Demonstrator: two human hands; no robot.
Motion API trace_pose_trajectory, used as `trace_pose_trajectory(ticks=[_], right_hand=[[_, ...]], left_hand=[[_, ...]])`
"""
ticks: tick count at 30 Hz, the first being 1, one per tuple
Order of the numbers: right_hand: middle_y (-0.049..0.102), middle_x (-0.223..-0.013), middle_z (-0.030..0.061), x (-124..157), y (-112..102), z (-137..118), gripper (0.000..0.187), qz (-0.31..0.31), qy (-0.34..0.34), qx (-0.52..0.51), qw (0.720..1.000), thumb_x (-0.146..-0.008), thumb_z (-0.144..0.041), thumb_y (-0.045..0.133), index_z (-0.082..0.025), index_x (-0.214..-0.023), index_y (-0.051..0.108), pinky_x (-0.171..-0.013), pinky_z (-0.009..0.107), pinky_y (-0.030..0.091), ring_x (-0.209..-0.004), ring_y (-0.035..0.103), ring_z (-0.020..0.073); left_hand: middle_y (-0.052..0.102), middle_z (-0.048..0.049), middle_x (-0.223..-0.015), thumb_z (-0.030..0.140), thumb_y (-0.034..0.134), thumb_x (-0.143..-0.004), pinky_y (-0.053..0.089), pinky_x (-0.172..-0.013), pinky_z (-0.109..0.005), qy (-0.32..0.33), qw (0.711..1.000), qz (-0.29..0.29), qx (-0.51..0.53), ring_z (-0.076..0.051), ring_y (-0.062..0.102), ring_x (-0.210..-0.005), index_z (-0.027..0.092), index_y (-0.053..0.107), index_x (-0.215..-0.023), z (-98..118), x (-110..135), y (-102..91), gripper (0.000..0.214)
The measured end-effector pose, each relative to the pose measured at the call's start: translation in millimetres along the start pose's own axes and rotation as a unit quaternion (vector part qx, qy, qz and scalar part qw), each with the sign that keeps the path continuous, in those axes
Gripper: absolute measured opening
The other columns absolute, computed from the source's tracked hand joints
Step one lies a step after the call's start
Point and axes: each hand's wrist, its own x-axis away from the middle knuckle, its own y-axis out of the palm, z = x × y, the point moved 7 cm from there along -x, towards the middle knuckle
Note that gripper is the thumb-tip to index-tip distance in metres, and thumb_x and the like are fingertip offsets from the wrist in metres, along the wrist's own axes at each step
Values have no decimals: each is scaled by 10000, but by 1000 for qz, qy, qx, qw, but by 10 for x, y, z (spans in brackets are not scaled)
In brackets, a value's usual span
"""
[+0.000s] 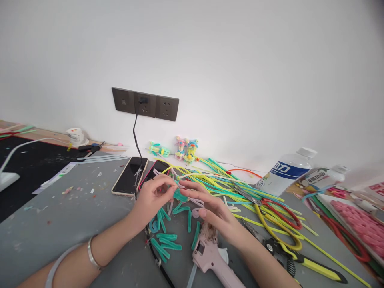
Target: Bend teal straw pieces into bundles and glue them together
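Observation:
My left hand (157,194) is closed, thumb and forefinger pinched at a small teal pipe-cleaner piece (181,196) with lilac bits around it. The fingers partly cover this piece, so its shape is unclear. Beside it my right hand (214,206) has its fingers stretched and the thumb apart, fingertips close to the piece. Under the right hand lies a pink hot glue gun (213,256), nozzle pointing away from me. Short folded teal pipe cleaners (166,242) are scattered below my hands, with a lilac coil (195,213) near the right thumb.
Two phones (130,176) lie behind my left hand, by a black cord (136,136). Long pipe cleaners (216,180), scissors (282,224) and yellow-handled pliers (318,268) spread to the right. A bottle (285,172) and small finished figures (191,151) stand by the wall.

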Motion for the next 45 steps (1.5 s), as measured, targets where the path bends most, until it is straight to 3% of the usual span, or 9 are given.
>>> trace_pose_trajectory(ticks=[7,12,35,41,45], right_hand=[[463,-1511,58,-2,-28,-25,392,14,-5,-1,1000,-969,-477,513,-357,-1326,623,-1179,542,245,-1463,294,316],[463,-1509,55,-8,-31,-15,396,14,-7,-1,1000,-970,-486,509,-357,-1326,623,-1182,529,251,-1467,286,304],[475,-1503,53,-5,-8,-28,380,0,-8,0,1000,-980,-464,502,-353,-1322,626,-1184,522,225,-1457,307,300],[494,-1472,68,-3,-46,4,373,19,-6,-31,999,-961,-525,504,-308,-1213,673,-1166,487,274,-1440,328,300],[568,-1360,78,-18,-81,53,243,54,4,-47,997,-945,-484,561,-274,-1022,655,-1111,464,342,-1359,431,293]], left_hand=[[653,-70,-893,335,639,-883,577,-550,-250,11,1000,15,9,-170,639,-731,174,734,-859,-18,-2,-8,188],[657,-90,-965,297,638,-884,598,-597,-253,36,999,13,4,-197,664,-847,183,746,-924,13,16,3,162],[648,-70,-890,243,588,-908,557,-603,-233,43,999,2,-26,-186,641,-841,182,692,-826,51,7,2,146],[644,-70,-889,272,600,-912,550,-606,-235,37,999,9,-18,-166,612,-784,175,700,-837,25,-1,-21,159],[642,-82,-902,292,629,-896,559,-580,-236,26,999,17,13,-180,618,-803,169,716,-853,-9,-4,-27,156]])
